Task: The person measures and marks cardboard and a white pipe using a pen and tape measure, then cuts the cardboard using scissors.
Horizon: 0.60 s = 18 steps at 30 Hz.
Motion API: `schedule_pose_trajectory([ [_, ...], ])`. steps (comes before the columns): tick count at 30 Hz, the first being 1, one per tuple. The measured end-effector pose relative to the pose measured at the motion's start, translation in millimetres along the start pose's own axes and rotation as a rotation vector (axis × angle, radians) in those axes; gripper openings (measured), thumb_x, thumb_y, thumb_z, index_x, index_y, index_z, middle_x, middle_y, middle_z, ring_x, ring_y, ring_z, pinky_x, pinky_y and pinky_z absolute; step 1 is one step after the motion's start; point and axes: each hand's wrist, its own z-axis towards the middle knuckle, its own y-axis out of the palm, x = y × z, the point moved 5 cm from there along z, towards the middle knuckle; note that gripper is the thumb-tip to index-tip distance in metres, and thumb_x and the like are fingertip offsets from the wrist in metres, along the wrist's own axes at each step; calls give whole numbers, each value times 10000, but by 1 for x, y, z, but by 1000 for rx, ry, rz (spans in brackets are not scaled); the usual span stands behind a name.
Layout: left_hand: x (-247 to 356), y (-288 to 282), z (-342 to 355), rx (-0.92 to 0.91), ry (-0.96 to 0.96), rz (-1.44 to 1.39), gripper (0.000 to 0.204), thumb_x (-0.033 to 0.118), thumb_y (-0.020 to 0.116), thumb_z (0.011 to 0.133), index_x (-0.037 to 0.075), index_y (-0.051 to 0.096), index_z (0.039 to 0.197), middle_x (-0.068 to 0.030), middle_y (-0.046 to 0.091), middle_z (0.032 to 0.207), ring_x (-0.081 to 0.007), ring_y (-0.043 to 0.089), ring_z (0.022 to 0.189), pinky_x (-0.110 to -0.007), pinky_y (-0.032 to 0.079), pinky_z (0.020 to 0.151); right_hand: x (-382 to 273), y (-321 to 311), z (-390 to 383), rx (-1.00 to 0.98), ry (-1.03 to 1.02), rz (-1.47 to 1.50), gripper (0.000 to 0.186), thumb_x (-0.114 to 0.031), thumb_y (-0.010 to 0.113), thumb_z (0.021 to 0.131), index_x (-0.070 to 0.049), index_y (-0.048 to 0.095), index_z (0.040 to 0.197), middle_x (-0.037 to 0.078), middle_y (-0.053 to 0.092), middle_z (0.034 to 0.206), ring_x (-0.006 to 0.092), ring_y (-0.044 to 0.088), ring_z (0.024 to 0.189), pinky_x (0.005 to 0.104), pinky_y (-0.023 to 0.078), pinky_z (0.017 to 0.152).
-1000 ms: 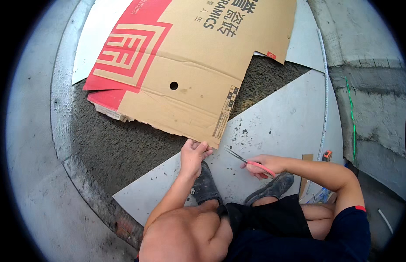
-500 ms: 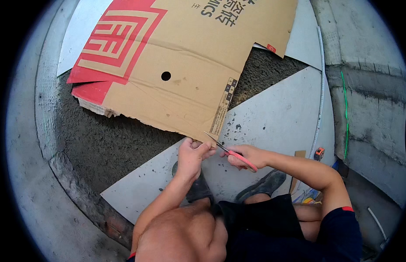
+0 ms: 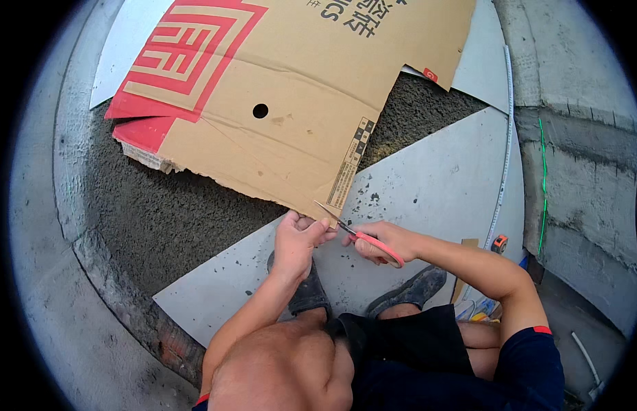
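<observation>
A large flat sheet of brown cardboard (image 3: 284, 147) with red printing and a round hole spreads out in front of me. My left hand (image 3: 299, 240) pinches its near edge, close to the near right corner. In my right hand (image 3: 383, 241) is a pair of scissors (image 3: 378, 250) with red handles. The scissor blades point up and left, lying at the cardboard's corner just right of my left fingers. One blade shows on top of the sheet; the other is hidden. The cardboard's near edge is ragged.
Pale grey tiles (image 3: 435, 178) with dark crumbs lie under my feet, beside dark wet mortar (image 3: 174, 236). A long measuring strip (image 3: 504, 164) runs along the right. An orange tape measure (image 3: 499, 244) rests near my right elbow. A green laser line (image 3: 544, 185) crosses the concrete.
The scissors and both hands stay at the same corner, with only a slight shift of the blades. The whole view has moved a little.
</observation>
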Motion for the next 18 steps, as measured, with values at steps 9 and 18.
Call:
schedule_pose_trajectory([
  [9,0,0,0,-38,5,0,312,36,665,924,-44,522,1189,-157,683,1065,-233,699,907,-347,596,809,-11,0,-8,82,101,-38,427,-411,579,1010,-21,600,1181,-14,511,635,78,497,528,254,406,466],
  [18,3,-7,2,-7,-43,65,269,132,659,951,-33,566,1143,-169,700,1035,-247,708,899,-383,583,820,-13,3,-6,135,29,-102,405,-379,596,1001,-8,627,1161,6,571,696,81,565,564,249,456,487],
])
